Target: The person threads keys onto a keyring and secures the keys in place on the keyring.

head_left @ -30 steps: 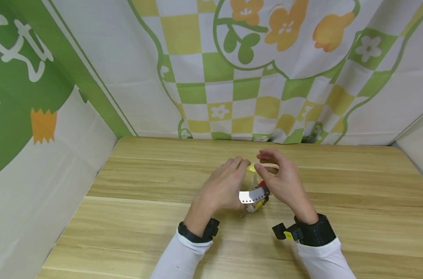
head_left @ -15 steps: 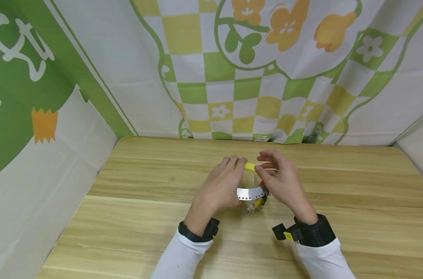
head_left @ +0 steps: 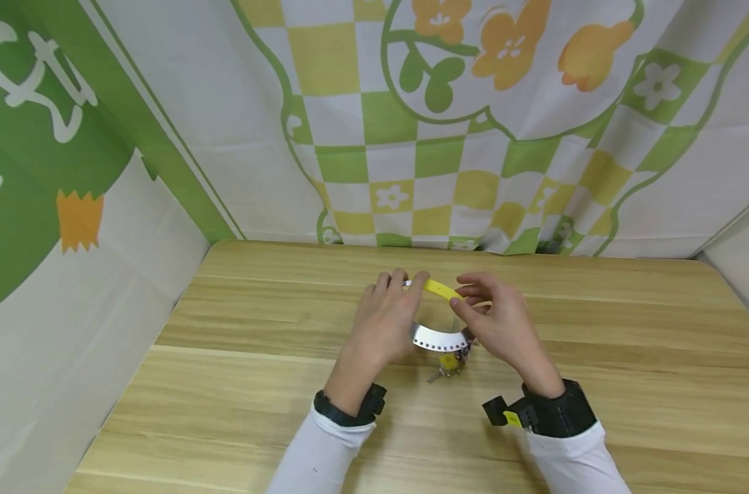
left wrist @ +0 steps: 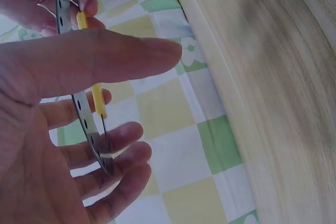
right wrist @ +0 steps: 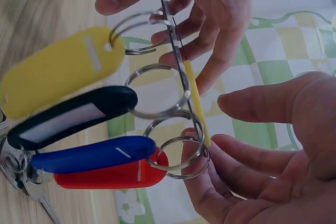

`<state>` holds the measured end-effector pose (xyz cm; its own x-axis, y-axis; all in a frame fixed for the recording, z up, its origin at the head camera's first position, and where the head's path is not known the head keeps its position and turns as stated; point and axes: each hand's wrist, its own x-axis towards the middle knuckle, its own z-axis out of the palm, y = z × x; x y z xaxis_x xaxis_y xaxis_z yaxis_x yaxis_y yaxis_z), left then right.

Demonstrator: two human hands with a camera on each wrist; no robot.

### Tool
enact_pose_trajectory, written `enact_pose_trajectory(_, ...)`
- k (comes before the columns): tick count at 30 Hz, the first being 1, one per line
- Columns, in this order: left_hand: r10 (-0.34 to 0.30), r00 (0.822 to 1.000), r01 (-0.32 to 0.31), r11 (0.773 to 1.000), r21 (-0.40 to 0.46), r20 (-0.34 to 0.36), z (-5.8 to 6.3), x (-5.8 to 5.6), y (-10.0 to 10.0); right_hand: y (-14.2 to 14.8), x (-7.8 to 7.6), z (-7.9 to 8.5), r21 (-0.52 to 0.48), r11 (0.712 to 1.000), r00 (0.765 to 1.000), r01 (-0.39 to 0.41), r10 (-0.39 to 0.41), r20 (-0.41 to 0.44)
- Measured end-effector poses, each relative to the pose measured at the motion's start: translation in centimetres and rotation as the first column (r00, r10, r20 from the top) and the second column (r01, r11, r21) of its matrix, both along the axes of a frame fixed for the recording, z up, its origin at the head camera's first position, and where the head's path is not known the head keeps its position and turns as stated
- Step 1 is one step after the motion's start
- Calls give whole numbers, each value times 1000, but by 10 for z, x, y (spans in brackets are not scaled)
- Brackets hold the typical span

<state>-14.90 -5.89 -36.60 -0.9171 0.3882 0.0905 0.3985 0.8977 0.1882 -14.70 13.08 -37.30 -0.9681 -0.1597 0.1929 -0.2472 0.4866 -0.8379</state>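
Observation:
A large key hoop (head_left: 439,341), a flat metal band with a row of small holes, is held up in front of the person. A thin yellow strip (head_left: 439,288) runs along its far side. My left hand (head_left: 383,322) grips the left side, the band passing between its straight thumb and bent fingers. On the right side, my right hand (head_left: 504,315) holds the hoop with curled fingers, its thumb raised apart in the right wrist view. Split rings carry a yellow tag (right wrist: 58,74), a dark tag (right wrist: 73,114), a blue tag (right wrist: 94,155) and a red tag (right wrist: 113,177).
Keys (right wrist: 18,163) dangle from the tags over the wooden table (head_left: 257,398). Behind the table's far edge hangs a curtain (head_left: 387,165) with checks and flowers. A green and white cloth (head_left: 47,151) covers the left side.
The left hand has shifted slightly left along with the hoop. More of the yellow strip and the hoop's outline now shows between the hands. The right hand has barely moved.

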Motion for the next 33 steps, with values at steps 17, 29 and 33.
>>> enact_pose_trajectory(17, 122, 992, -118, 927, 355, 11, 0, -2, -6, 2, -1, 2, -5, 999, 998, 50, -50, 45)
enact_pose_trajectory(29, -54, 991, -21, 839, 544, 121, 3, -7, -18, -1, 0, 0, -79, 992, 992, 101, -95, 86)
enact_pose_trajectory(33, -131, 970, -32, 766, 642, 205, 5, -6, -20, -1, 0, -1, -105, 986, 990, 129, -121, 75)
